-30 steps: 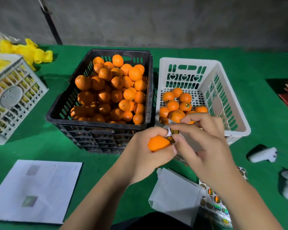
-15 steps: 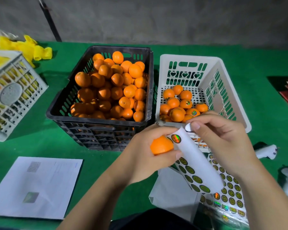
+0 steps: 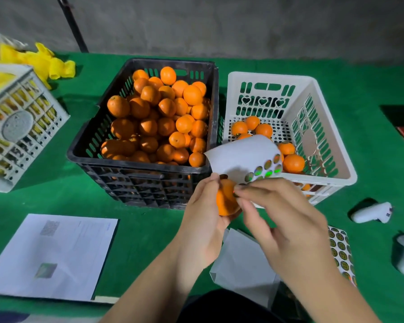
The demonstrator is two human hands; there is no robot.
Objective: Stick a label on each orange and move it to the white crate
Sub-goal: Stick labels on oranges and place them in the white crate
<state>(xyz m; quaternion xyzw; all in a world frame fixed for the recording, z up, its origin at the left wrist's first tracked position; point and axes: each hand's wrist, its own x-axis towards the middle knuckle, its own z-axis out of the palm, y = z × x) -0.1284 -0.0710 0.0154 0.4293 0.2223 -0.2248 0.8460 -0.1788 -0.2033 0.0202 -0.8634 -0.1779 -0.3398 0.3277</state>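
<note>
Left hand: my left hand (image 3: 203,220) is curled round one orange (image 3: 225,201), thumb on its far side, held just near of the gap between the two crates
Right hand: my right hand (image 3: 282,220) pinches thumb and forefinger together at the right face of that orange; I cannot tell whether a label sits between the fingertips
Sticker sheet: a curled sticker sheet (image 3: 245,159) rises just beyond both hands, white back showing, shiny round labels along its right edge; I cannot tell which fingers hold it
Black crate: black crate (image 3: 135,180), centre, heaped with oranges
White crate: white crate (image 3: 324,127), touching the black one on its right, a few oranges on its floor
Near left: white paper (image 3: 49,255) lying flat on the green table (image 3: 149,229)
Far left: grey lattice crate (image 3: 21,127) and yellow plastic (image 3: 44,61)
Near right: second label sheet (image 3: 341,250), flat, partly under my right forearm
</note>
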